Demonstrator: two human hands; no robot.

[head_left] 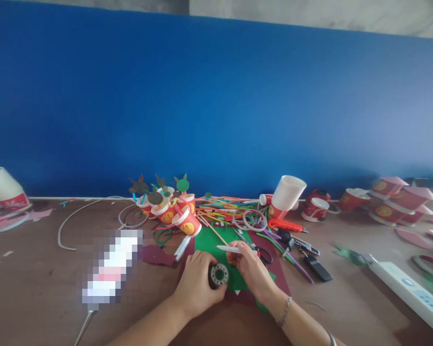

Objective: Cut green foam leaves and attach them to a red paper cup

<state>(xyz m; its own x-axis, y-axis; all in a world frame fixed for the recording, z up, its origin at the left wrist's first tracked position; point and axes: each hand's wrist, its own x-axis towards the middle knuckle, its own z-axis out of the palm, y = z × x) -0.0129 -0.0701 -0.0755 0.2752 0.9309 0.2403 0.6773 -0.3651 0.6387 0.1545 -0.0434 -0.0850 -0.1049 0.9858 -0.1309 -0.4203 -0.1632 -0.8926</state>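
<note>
Bare left hand wraps its grip around a black-rimmed grey ring, apparently steadying it over green paper, well short of the brown surface's far edge; right hand pinches a white pen.

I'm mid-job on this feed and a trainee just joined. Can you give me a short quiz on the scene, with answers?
1. Which hand holds the white pen-like tool?
2. True or false: the green sheet lies on top of the maroon sheet.
3. The dark object in the left hand is: a) square, b) round, c) triangular.

Key: 1. The right hand. 2. True. 3. b.
</note>
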